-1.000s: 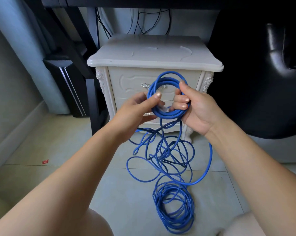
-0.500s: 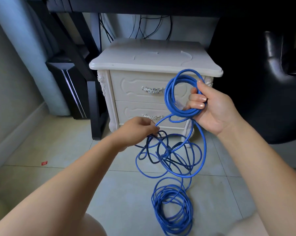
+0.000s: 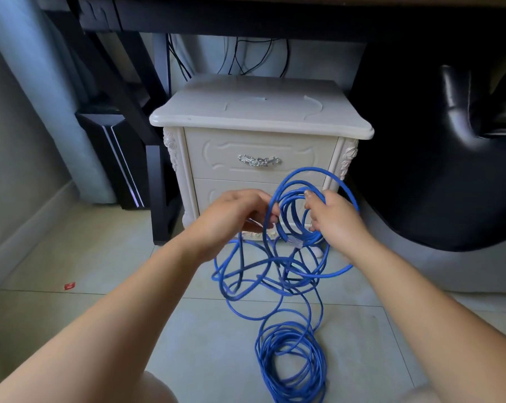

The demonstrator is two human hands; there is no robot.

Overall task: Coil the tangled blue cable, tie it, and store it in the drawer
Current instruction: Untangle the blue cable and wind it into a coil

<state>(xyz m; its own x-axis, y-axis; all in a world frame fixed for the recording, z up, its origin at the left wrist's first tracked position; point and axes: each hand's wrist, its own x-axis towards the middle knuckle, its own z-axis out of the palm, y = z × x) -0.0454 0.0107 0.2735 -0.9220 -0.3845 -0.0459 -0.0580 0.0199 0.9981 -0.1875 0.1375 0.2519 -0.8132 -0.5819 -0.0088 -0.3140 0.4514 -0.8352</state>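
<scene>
The blue cable runs from a loose pile on the floor tiles up through a tangle of loops to a small coil held in the air. My right hand grips that coil at its right side. My left hand pinches a strand at the coil's left edge. A clear plug hangs at the coil's bottom. Behind the hands stands a white nightstand with two drawers, both shut; the upper drawer has a silver handle. The lower drawer is partly hidden by my hands.
A black leather chair fills the right side. Dark desk legs and a black box stand left of the nightstand. Black wires hang behind it. A small red scrap lies on the floor at left.
My left hand rose from the tangle with a strand and met the coil. My right hand lowered the coil and moved it left, in front of the lower drawer.
</scene>
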